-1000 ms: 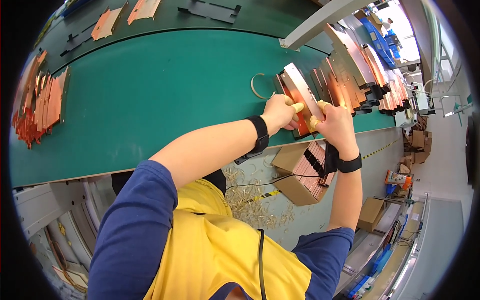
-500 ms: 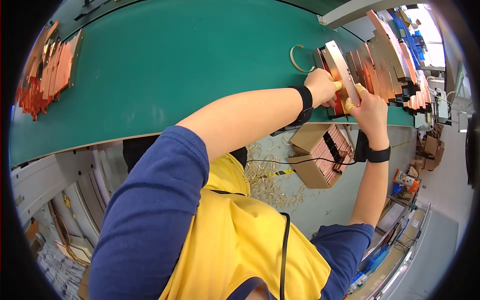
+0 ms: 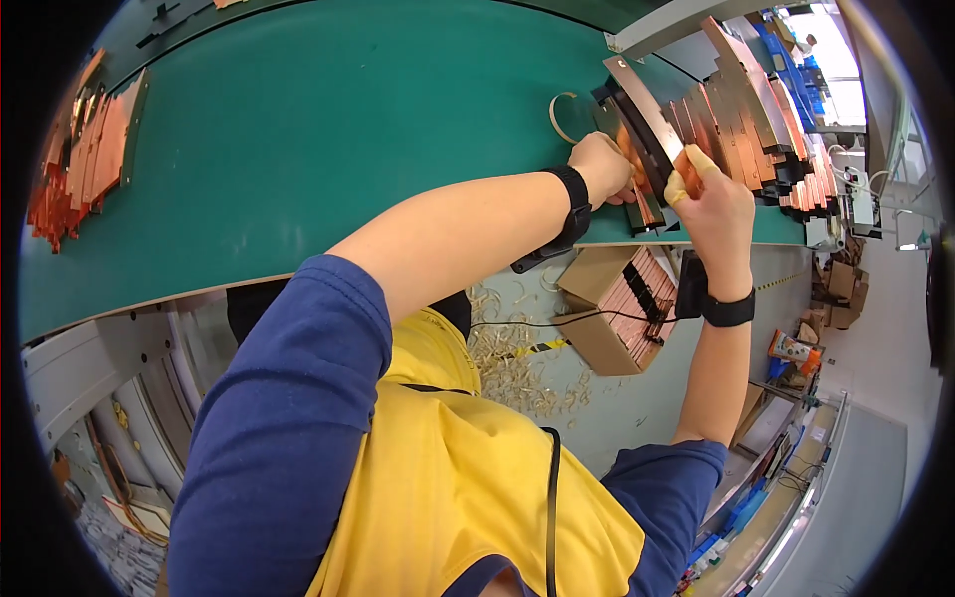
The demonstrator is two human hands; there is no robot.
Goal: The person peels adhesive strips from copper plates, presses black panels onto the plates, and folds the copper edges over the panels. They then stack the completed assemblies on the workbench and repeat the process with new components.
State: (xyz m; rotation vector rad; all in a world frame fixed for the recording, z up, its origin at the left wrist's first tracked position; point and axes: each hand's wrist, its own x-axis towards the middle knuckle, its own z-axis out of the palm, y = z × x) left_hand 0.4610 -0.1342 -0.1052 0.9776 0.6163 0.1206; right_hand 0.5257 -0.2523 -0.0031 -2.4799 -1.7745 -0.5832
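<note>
At the right part of the green table, my right hand (image 3: pixel 714 204) grips the near end of a long copper-coloured metal bar (image 3: pixel 642 99). Yellow covers wrap some of its fingertips. The bar is tilted, and its black side shows. My left hand (image 3: pixel 601 167) is closed at the edge of a second copper-coloured bar (image 3: pixel 645 189) lying just left of and under the first. Its fingertips are partly hidden by that bar. A pale curved strip (image 3: pixel 559 117) lies on the table beyond my left hand.
Stacked copper bars (image 3: pixel 736 124) stand right of my hands; another pile (image 3: pixel 95 159) lies at the far left of the green table (image 3: pixel 328 129). Below the edge, a cardboard box (image 3: pixel 597 333) holds more bars. Pale strip scraps (image 3: pixel 527 373) litter the floor. A black cable (image 3: pixel 537 323) hangs across.
My right hand has lifted and tilted its bar away from the one beneath, exposing the black side. My left hand has come off the upper bar and sits lower. The whole view has shifted slightly.
</note>
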